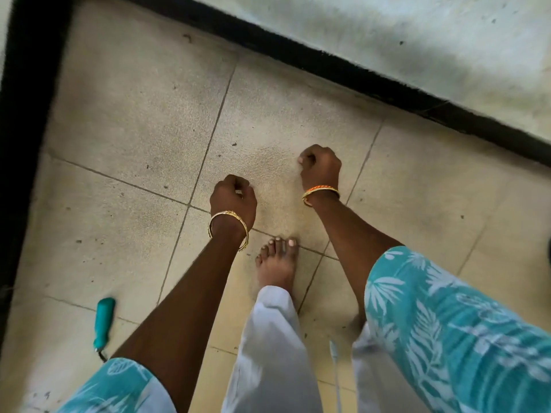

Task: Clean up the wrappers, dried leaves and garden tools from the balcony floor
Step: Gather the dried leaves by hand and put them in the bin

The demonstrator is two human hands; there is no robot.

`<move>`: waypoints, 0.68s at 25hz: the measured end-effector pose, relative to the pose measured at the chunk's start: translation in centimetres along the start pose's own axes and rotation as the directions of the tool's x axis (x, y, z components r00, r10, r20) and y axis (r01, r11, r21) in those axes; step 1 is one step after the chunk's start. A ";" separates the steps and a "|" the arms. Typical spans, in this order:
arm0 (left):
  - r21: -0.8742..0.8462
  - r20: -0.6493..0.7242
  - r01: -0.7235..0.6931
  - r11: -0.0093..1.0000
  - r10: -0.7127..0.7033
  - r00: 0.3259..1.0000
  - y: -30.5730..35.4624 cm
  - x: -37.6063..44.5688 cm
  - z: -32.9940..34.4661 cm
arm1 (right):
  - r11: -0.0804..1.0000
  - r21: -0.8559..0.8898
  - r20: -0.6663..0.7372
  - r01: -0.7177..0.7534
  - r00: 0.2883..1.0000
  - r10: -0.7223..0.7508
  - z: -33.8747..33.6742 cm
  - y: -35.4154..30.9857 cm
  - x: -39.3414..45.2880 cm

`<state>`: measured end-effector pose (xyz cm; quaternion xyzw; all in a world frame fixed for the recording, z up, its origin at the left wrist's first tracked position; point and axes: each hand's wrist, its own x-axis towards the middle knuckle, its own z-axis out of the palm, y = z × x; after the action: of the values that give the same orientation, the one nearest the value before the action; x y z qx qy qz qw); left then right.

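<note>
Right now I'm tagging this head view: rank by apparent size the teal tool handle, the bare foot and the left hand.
1. bare foot and left hand: look alike, unranked, since the hand is nearer the camera.
2. teal tool handle, smallest.

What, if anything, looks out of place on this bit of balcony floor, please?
A teal-handled garden tool lies loose on the tiles by the person's left arm, its working end hidden behind the sleeve. Small dark specks dot the floor. Nothing looks spilled or broken.

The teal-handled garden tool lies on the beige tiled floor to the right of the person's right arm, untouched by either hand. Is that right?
Not quite. The head view shows the teal-handled garden tool lying on the beige tiled floor to the left of the person's left arm, not right of the right arm. The rest holds: neither the left hand nor the right hand touches it.
</note>
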<state>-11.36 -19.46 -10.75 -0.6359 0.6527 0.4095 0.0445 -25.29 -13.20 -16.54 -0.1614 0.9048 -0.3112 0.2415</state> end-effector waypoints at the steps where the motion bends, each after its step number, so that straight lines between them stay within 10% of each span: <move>1: 0.013 0.005 -0.003 1.000 0.003 1.000 0.7 -0.8 -0.4 | 0.989 0.110 -0.049 -0.102 0.993 0.108 -1.6 -0.1 -0.3; 8: 0.039 0.243 -0.095 0.995 0.083 0.967 9.8 -9.4 -1.6 | 0.562 0.756 -0.102 -0.335 0.789 0.606 -19.6 0.5 -4.3; 17: 0.081 0.559 -0.438 0.895 0.323 0.764 24.1 -26.1 5.2 | 0.181 0.980 -0.124 -0.082 0.458 0.880 -44.1 6.4 -10.2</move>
<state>-29.81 0.89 12.44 -0.3426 0.7689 0.4995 0.2048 -41.40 17.56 13.20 0.4623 0.5900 -0.6617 0.0182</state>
